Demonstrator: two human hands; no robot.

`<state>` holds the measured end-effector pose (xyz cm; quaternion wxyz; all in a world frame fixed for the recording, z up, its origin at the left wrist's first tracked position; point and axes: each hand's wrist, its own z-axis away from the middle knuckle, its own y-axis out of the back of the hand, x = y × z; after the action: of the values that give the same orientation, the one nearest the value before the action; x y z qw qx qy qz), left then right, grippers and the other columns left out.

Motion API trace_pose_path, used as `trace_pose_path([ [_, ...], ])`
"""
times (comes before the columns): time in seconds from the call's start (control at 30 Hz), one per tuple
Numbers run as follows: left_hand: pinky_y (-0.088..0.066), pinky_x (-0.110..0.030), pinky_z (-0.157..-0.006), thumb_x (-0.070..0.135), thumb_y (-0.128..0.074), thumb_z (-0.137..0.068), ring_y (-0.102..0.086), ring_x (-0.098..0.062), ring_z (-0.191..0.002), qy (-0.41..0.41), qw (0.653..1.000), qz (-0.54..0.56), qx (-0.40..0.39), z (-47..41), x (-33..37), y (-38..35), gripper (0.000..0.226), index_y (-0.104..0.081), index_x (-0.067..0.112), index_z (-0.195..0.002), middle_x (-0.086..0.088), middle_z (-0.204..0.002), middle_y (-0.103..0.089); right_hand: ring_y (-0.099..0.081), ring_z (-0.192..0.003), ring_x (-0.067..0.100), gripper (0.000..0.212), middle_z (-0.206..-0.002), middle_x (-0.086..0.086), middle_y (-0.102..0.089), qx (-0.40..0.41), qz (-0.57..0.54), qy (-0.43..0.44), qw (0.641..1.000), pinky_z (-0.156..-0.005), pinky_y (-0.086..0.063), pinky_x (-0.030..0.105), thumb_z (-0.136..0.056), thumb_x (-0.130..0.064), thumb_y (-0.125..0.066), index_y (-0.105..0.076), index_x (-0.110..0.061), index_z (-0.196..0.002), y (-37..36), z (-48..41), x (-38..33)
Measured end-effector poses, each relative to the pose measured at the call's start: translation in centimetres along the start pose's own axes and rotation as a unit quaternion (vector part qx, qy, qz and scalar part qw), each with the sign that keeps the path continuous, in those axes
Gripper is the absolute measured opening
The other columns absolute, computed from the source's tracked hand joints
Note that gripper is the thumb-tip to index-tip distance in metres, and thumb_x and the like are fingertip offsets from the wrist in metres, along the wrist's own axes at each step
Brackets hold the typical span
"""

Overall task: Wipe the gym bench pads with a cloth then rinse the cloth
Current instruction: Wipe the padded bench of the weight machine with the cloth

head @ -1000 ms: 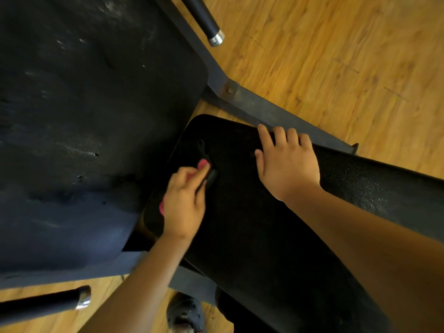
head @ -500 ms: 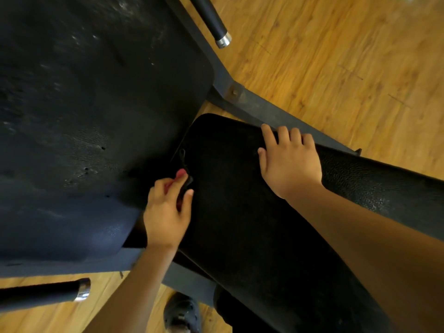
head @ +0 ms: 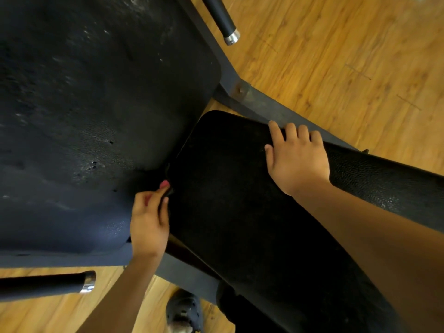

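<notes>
Dark cloth [head: 169, 191] in left hand's [head: 149, 222] pinch

The bare left hand [head: 149, 219] sits at the left edge of the black textured bench pad [head: 240, 200] with its back turned up. Its fingers [head: 153, 198] are curled, and forefinger and thumb pinch a small cloth [head: 165, 184], pink with a dark fold, against that edge, while the forearm slants away from the pad toward the body. The bare right hand [head: 296, 159] lies palm down on the pad's far side, fingers [head: 290, 131] close together and reaching its far edge, thumb spread toward the pad's middle, forearm stretched back across the pad.
</notes>
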<state>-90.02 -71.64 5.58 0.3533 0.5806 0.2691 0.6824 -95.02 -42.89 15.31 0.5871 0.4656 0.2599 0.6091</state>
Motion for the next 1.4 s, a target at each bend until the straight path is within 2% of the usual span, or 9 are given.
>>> trace_pose_path([
  [0.17, -0.039, -0.042, -0.093, 0.026, -0.038, -0.104, -0.049, -0.037, -0.113, 0.242, 0.967, 0.061, 0.042, -0.3, 1.8, -1.0, 0.038, -0.048, 0.015, -0.139, -0.019, -0.132, -0.044, -0.041, -0.125, 0.034, 0.057, -0.14, 0.014, -0.041, -0.002, -0.001, 0.001, 1.0, -0.102, -0.033, 0.045, -0.1, -0.043, -0.018, -0.016, -0.016, -0.151, -0.1, -0.1, 0.0],
  [0.33, -0.047, -0.047, -0.086, 0.044, -0.034, -0.101, -0.058, -0.042, -0.102, 0.288, 0.955, 0.072, 0.012, 0.8, 2.1, -0.5, 0.041, -0.045, 0.019, -0.131, -0.019, -0.113, -0.059, -0.042, -0.124, 0.034, 0.057, -0.14, 0.014, -0.042, 0.001, -0.001, 0.0, 1.0, -0.102, -0.033, 0.045, -0.1, -0.043, -0.019, -0.018, -0.015, -0.151, 0.0, 0.0, -0.1],
  [0.47, -0.047, -0.04, -0.07, 0.037, -0.039, -0.102, -0.061, -0.034, -0.077, 0.33, 0.939, 0.075, -0.054, 0.5, 2.3, 0.1, 0.032, -0.039, 0.014, -0.124, -0.014, -0.096, -0.06, -0.043, -0.122, 0.034, 0.057, -0.138, 0.014, -0.044, 0.003, 0.004, -0.002, 1.0, -0.1, -0.034, 0.045, -0.1, -0.043, -0.019, -0.019, -0.015, -0.15, 0.0, 0.0, -0.1],
  [0.6, -0.056, -0.051, -0.077, 0.038, -0.043, -0.1, -0.066, -0.04, -0.085, 0.428, 0.887, 0.142, -0.1, 0.2, 1.5, 0.5, 0.026, -0.03, 0.019, -0.109, -0.02, -0.098, -0.061, -0.044, -0.121, 0.034, 0.058, -0.137, 0.013, -0.044, 0.002, 0.007, -0.004, 1.0, -0.099, -0.035, 0.044, -0.1, -0.043, -0.019, -0.02, -0.015, -0.15, 0.1, 0.1, -0.2],
  [0.73, -0.055, -0.051, -0.073, 0.036, -0.043, -0.098, -0.065, -0.038, -0.078, 0.339, 0.925, 0.151, -0.077, 3.0, 3.8, 1.0, 0.031, -0.039, 0.008, -0.112, -0.023, -0.092, -0.065, -0.044, -0.121, 0.034, 0.058, -0.137, 0.013, -0.045, 0.002, 0.005, -0.004, 1.0, -0.099, -0.035, 0.044, -0.099, -0.043, -0.019, -0.022, -0.015, -0.15, 0.1, 0.0, -0.2],
  [0.87, -0.043, -0.037, -0.098, 0.021, -0.043, -0.1, -0.051, -0.022, -0.12, 0.29, 0.939, 0.185, 0.009, 5.8, 7.9, -0.4, 0.036, -0.038, 0.02, -0.135, -0.005, -0.133, -0.051, -0.044, -0.121, 0.033, 0.058, -0.137, 0.013, -0.045, 0.0, 0.003, -0.007, 1.0, -0.099, -0.035, 0.044, -0.1, -0.043, -0.02, -0.022, -0.015, -0.15, 0.1, 0.0, -0.2],
  [1.0, -0.031, -0.041, -0.114, 0.021, -0.04, -0.099, -0.034, -0.022, -0.138, 0.223, 0.956, 0.177, 0.062, 5.5, 7.1, -1.9, 0.044, -0.037, 0.014, -0.142, -0.008, -0.145, -0.04, -0.044, -0.121, 0.033, 0.058, -0.137, 0.013, -0.044, 0.0, -0.002, -0.004, 1.0, -0.099, -0.035, 0.044, -0.099, -0.043, -0.019, -0.021, -0.015, -0.15, 0.2, -0.1, -0.1],
  [1.23, -0.035, -0.031, -0.086, 0.019, -0.038, -0.104, -0.053, -0.032, -0.113, 0.297, 0.934, 0.191, 0.048, 0.1, 3.4, -1.0, 0.029, -0.047, 0.008, -0.129, -0.013, -0.116, -0.057, -0.046, -0.119, 0.032, 0.056, -0.134, 0.012, -0.047, 0.002, -0.003, -0.003, 1.0, -0.097, -0.036, 0.043, -0.1, -0.043, -0.021, -0.023, -0.015, -0.149, 0.2, -0.1, -0.1],
  [1.4, -0.038, -0.033, -0.078, 0.02, -0.04, -0.103, -0.055, -0.026, -0.094, 0.209, 0.97, 0.118, -0.047, -4.5, 2.1, 0.7, 0.027, -0.053, 0.008, -0.123, -0.01, -0.101, -0.058, -0.045, -0.12, 0.032, 0.056, -0.135, 0.012, -0.046, 0.001, -0.005, -0.003, 1.0, -0.098, -0.036, 0.043, -0.1, -0.044, -0.021, -0.023, -0.015, -0.148, 0.2, -0.1, -0.1],
])
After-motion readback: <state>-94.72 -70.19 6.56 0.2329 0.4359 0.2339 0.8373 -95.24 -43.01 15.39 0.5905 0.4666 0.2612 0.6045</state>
